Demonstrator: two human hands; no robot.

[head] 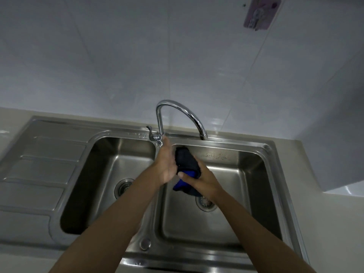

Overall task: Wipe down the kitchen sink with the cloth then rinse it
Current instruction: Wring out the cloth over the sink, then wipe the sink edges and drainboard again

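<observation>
A stainless steel double sink (275,174) fills the lower view, with a curved chrome tap (177,109) at its back whose spout ends over the right basin. A dark cloth with a blue side (187,162) is bunched above the right basin, below and left of the spout. My right hand (201,179) grips the cloth from the right, thumb on its blue part. My left hand (166,162) lies flat against the cloth's left side, fingers stretched up toward the tap handle (152,134). No water stream is visible.
The left basin has a drain (123,187); the right basin's strainer (205,202) sits under the cloth. A ribbed draining board (39,164) lies at the left. White tiled wall behind, with a pink hook pad (260,12) at the upper right. Beige counter (325,213) at the right.
</observation>
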